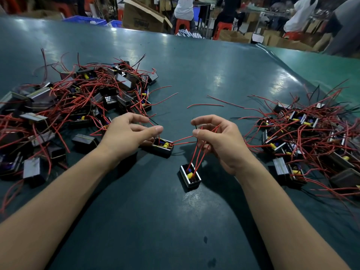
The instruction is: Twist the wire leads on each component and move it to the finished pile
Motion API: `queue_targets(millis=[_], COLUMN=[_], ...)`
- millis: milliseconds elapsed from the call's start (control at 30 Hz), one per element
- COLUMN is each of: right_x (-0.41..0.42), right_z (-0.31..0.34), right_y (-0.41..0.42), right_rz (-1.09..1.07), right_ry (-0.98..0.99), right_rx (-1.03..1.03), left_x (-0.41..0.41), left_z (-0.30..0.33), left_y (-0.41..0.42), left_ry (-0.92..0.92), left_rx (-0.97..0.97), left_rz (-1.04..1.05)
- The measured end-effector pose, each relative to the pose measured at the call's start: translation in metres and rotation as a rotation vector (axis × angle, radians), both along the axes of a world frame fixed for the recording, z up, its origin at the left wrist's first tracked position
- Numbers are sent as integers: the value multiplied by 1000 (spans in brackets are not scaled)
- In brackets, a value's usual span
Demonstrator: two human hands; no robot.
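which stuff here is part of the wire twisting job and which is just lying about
Job:
- right hand pinching red leads
- left hand
- component by left hand
- near component
- left pile
- right pile

Lying about:
- cardboard boxes
- blue crates
- orange stools

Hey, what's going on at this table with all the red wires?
A person is working through small boxed components with red wire leads on a green table. The right hand pinches the red leads of one component between the arms. The left hand hovers at a second component, fingers loosely curled. Tangled piles sit at left and right.
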State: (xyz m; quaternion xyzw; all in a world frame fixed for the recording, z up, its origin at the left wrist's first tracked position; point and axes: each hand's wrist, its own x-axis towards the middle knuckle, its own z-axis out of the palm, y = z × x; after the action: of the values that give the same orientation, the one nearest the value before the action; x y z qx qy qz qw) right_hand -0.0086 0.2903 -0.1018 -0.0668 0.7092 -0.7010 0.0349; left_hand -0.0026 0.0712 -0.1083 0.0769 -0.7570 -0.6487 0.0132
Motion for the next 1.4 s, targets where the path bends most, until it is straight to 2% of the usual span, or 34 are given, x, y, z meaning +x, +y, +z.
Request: queue_targets(millis=[33,167,267,367,467,700,800,900,1033,1167,1400], right_x=[1,3,5,4,2,-4,-5,-4,-1,-2,-7], right_z=[0,1,3,5,5,9,9,12,19,21,14], right_y=[-1,-2,-3,-2,1,15,20,25,40,52,35], right_rz=[-15,-49,-59,-115,-125,-121,-107,22,262,420,210], right_ry=[12,50,99,169,124,-7,-60,-178,-321,-357,-337], right_rx=[19,70,92,142,130,86,87,54,58,-121,-20], left_x=[1,11,14,12,9,11,10,10,9,8,15], left_z=[-1,-7,-8,-8,-8,-5,-3,-3,-6,-3,-4], left_y=[3,14,21,23,21,28,28,27,26,24,25], left_ry=[36,274,281,285,349,410,362,282,241,258,258], left_rx=[-81,-643,-729,-664,-641,-310,-194,-128,-184,-162,-44], left_rz=[27,237,245,205,186,-34,-75,-135,-207,-240,-375])
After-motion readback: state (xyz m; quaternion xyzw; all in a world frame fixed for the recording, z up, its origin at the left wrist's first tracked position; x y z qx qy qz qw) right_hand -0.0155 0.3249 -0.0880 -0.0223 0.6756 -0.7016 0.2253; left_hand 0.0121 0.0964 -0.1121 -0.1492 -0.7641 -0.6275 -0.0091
